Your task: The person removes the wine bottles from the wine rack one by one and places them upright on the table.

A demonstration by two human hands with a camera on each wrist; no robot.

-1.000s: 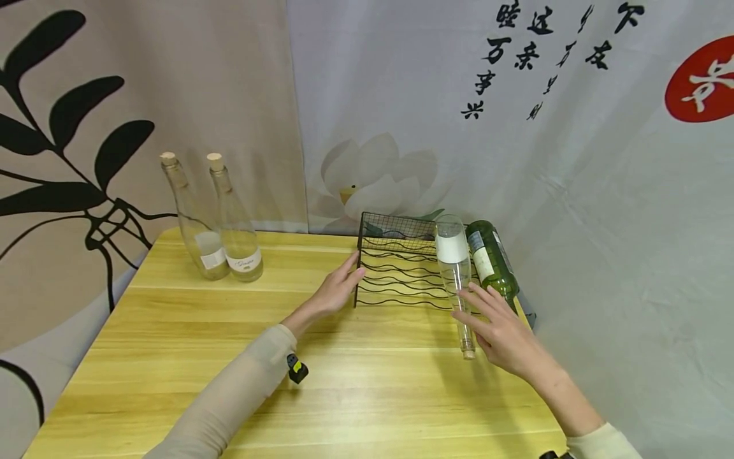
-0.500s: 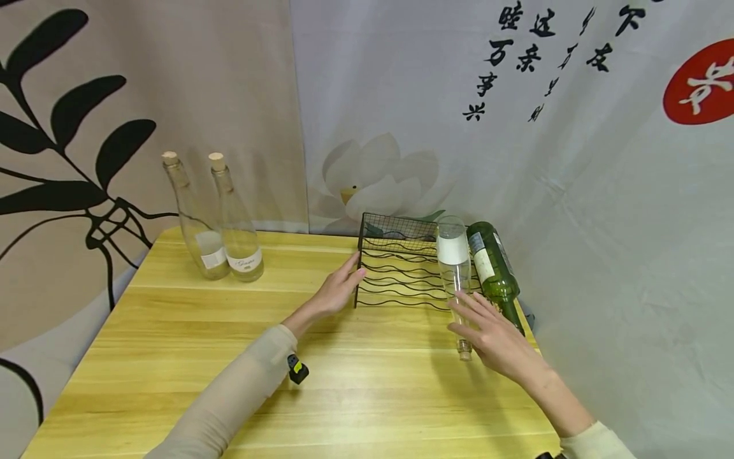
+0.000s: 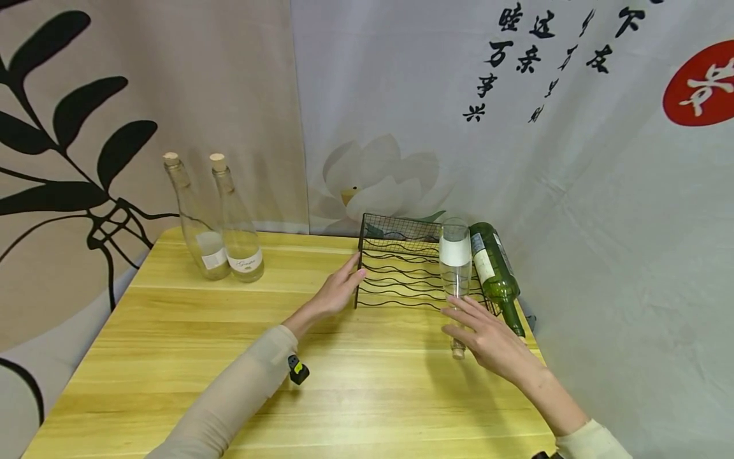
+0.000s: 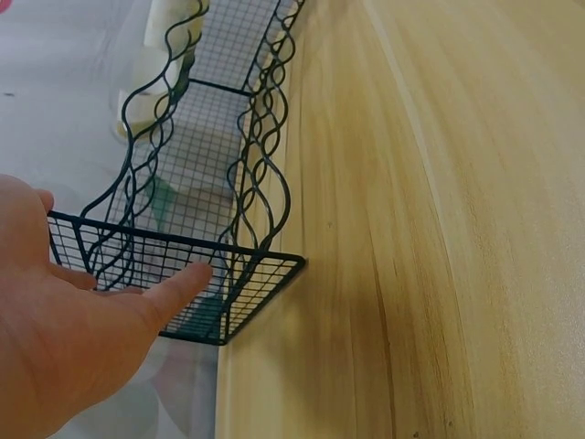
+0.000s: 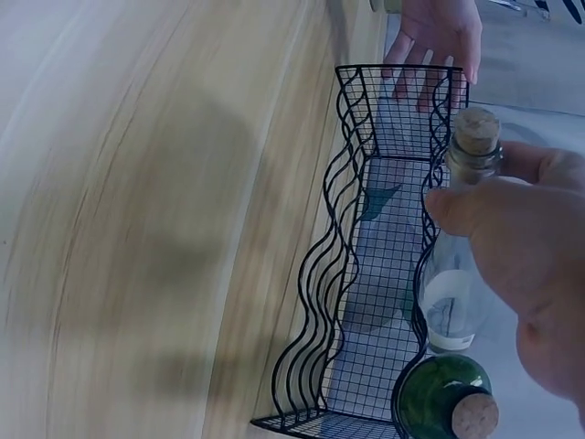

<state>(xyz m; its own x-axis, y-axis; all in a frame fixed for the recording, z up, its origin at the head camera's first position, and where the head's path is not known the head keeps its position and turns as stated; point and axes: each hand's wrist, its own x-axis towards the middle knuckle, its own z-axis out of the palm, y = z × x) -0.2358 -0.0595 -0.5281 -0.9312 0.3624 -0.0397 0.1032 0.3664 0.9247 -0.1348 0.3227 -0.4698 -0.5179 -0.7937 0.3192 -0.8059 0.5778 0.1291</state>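
Right hand (image 3: pixel 496 335) gripping a clear bottle (image 3: pixel 455 252) over the wire rack (image 3: pixel 401 227)

We are looking at two hands that are resting well apart. The right hand is clasping the bottle's neck between thumb and fingers. The bottle is lying lengthwise over the right part of the rack, its base pointing at the backdrop (image 3: pixel 229 83) and its cork (image 3: pixel 458 354) facing us; we cannot tell whether its glass is touching the wires. The left hand (image 3: pixel 332 290) is touching the rack's left end, its fingers reaching straight against the mesh and clamping nothing. Just right of the clear bottle, a corked green bottle (image 3: pixel 494 261) is lying on the rack, its neck pointing the same way. Over on the left, an outer bottle (image 3: pixel 197 223) and an inner bottle (image 3: pixel 237 226), both corked, are standing side by side on the wooden table (image 3: pixel 355 408), well apart from the rack.
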